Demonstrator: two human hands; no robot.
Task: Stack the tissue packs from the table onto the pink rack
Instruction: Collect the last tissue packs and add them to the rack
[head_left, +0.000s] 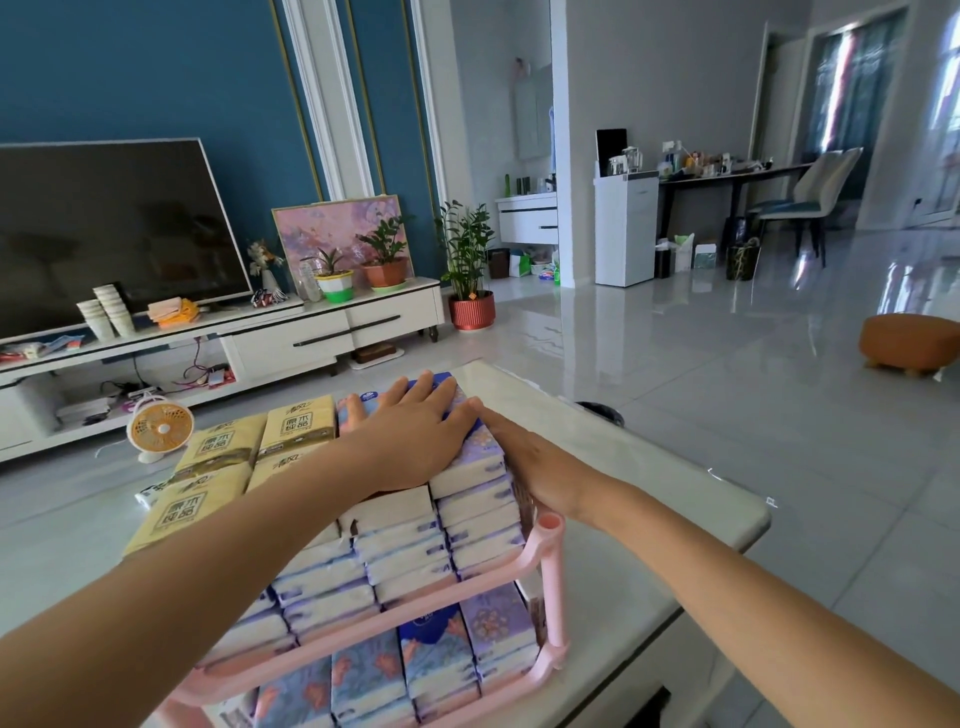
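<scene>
Two-tier pink plastic rack (551, 571) stands on near-left part of pale marble-look surface (654, 467). The surface shows on to the right of rack as far as its rounded right edge & far corner. Purple-and-white tissue packs (467, 499) are piled in cols on top tier, well above pink rim; more floral blue/purple packs (441, 660) stand in lower tier.

Left hand (415, 436) lies flat on top of the purple pile, fingers straight, gripping nothing. Right hand (524, 467) is flat vs. pile's right side, fingers straight, tips touching left hand's at far-right top corner.

Yellow-brown tissue packs (296, 426) sit just left of pile, printed 原木纯品 in a dark frame; what they rest on is hidden by the arm. Writing on purple packs is too small to read.

Room: glossy grey tile floor (727, 322), white TV cabinet (311, 332) w/ big dark TV (114, 228) far left, small orange desk fan (160, 428) on floor, round orange stool (906, 343) far right.
</scene>
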